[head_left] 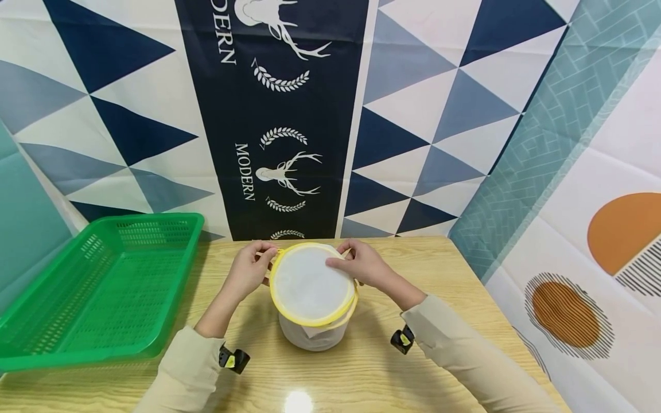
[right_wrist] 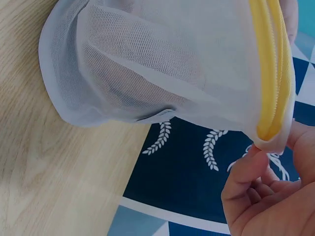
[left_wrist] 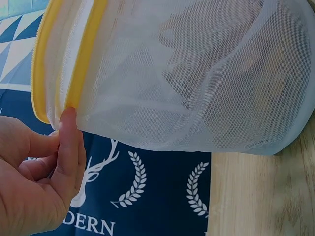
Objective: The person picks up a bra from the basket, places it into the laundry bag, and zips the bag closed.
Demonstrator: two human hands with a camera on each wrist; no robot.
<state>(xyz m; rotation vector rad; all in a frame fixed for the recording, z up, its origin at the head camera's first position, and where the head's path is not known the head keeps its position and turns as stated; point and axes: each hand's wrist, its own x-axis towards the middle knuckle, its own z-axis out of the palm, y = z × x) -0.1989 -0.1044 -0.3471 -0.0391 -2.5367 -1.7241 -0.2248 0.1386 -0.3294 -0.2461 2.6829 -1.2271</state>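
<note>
Clearly, the left hand (head_left: 249, 268) and right hand (head_left: 364, 264) pinch opposite sides of the yellow rim (left_wrist: 85, 56) of the bag (head_left: 312, 338), at lower centre of the frame. If either grip slackens, soft mesh (left_wrist: 246, 105) might sag and catch in the zip (right_wrist: 275, 88).

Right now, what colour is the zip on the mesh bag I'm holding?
Yellow. The zip shows best in the right wrist view.

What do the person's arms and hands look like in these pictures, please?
The left sleeve and right sleeve are plain beige. A small black device with a yellow patch sits at each cuff. The left hand and right hand are bare.
</note>
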